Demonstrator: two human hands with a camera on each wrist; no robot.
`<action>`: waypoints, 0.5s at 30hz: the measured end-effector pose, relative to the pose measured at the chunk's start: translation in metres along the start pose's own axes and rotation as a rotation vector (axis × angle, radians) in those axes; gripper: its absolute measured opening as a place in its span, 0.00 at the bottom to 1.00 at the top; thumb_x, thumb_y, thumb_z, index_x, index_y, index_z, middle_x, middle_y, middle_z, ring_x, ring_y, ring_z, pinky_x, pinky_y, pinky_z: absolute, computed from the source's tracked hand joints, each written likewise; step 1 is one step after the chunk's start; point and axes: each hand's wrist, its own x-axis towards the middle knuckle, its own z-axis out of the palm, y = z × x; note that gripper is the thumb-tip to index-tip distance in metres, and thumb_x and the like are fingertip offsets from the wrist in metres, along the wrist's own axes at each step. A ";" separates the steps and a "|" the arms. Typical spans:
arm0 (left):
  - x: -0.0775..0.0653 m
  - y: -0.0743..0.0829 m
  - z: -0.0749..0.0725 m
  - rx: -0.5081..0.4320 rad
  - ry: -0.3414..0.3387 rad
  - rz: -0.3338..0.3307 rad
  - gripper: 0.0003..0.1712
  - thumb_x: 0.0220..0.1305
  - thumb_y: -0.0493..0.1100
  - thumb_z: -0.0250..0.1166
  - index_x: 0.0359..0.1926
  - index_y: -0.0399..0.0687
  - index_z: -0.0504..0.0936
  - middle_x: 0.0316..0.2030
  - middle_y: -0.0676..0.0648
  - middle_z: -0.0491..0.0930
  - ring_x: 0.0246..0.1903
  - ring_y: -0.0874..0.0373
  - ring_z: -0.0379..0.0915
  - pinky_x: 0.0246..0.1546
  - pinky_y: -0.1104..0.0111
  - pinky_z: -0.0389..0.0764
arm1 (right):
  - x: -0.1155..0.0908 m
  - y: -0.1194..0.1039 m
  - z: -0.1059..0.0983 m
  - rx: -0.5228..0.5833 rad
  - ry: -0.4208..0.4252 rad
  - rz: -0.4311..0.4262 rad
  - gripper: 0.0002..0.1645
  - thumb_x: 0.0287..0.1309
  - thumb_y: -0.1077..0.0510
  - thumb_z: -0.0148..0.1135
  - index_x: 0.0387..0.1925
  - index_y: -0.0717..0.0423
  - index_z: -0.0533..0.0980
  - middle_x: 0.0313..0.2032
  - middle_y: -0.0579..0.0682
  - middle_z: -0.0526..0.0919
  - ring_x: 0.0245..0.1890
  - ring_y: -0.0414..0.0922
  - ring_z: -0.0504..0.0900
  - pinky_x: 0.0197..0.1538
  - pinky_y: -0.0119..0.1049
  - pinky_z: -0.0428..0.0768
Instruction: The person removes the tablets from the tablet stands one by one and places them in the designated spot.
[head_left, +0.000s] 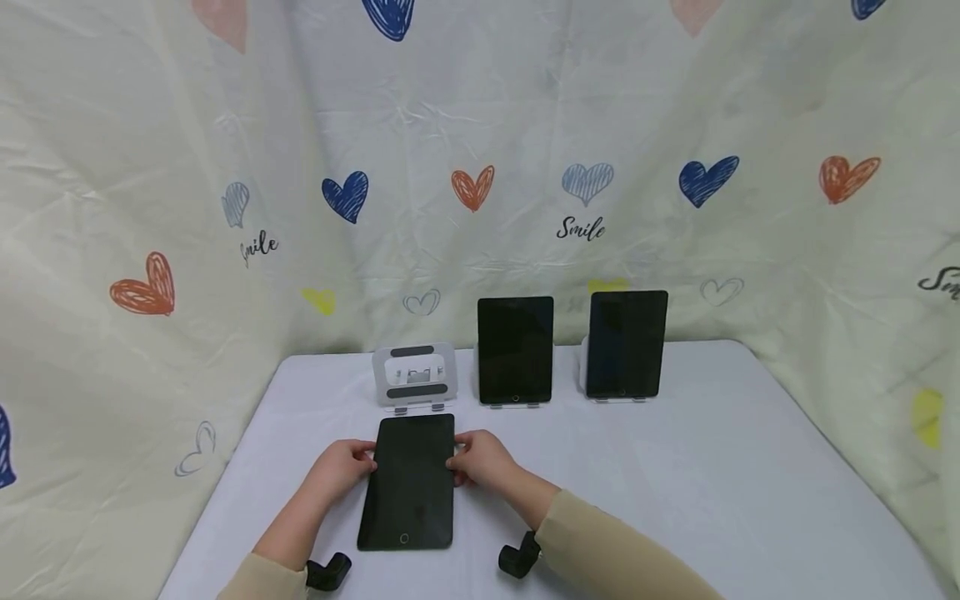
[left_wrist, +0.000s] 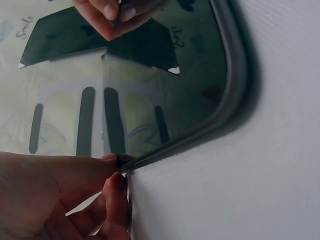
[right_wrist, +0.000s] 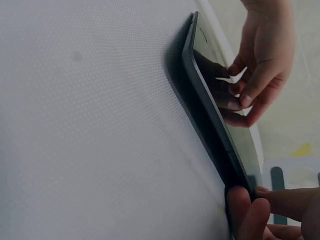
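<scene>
A black tablet [head_left: 411, 483] lies in front of the person, its round button toward the near edge. The left hand [head_left: 347, 467] pinches the tablet's left edge in its upper half. On the opposite edge the right hand [head_left: 483, 460] grips it between thumb and fingers. In the right wrist view the tablet [right_wrist: 210, 110] shows a dark shadow along its long side, with the right hand's fingers [right_wrist: 255, 215] at its edge. The left wrist view has the left hand [left_wrist: 65, 195] at the tablet's side, and the glossy screen [left_wrist: 200, 75] reflects the surroundings. Just beyond the tablet stands a white tablet stand [head_left: 381, 375] with grey pads.
Two more black tablets stand upright on stands at the back, one in the middle [head_left: 515, 350] and one to its right [head_left: 626, 343]. A white cloth covers the table [head_left: 675, 500]. Behind it hangs a curtain [head_left: 525, 100] printed with hearts. Black wrist cameras sit by both sleeves.
</scene>
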 end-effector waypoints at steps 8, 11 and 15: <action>0.005 -0.006 0.000 -0.028 -0.023 0.063 0.20 0.59 0.34 0.69 0.54 0.35 0.83 0.24 0.51 0.74 0.27 0.57 0.68 0.31 0.65 0.69 | 0.002 -0.005 -0.002 -0.038 0.005 0.036 0.29 0.56 0.67 0.68 0.60 0.68 0.74 0.20 0.53 0.81 0.15 0.45 0.80 0.23 0.36 0.78; 0.006 -0.011 0.000 -0.052 -0.033 0.066 0.21 0.59 0.35 0.70 0.55 0.36 0.83 0.24 0.51 0.74 0.28 0.57 0.68 0.32 0.65 0.68 | 0.003 -0.004 -0.002 -0.046 0.006 0.046 0.28 0.55 0.68 0.69 0.59 0.68 0.75 0.21 0.53 0.80 0.16 0.45 0.81 0.23 0.36 0.79; 0.005 -0.016 -0.001 -0.049 -0.026 0.070 0.22 0.59 0.36 0.71 0.55 0.36 0.83 0.24 0.52 0.75 0.30 0.58 0.69 0.35 0.64 0.69 | 0.006 -0.005 0.001 -0.093 0.014 0.048 0.28 0.55 0.66 0.70 0.59 0.67 0.76 0.21 0.52 0.80 0.15 0.44 0.80 0.22 0.35 0.77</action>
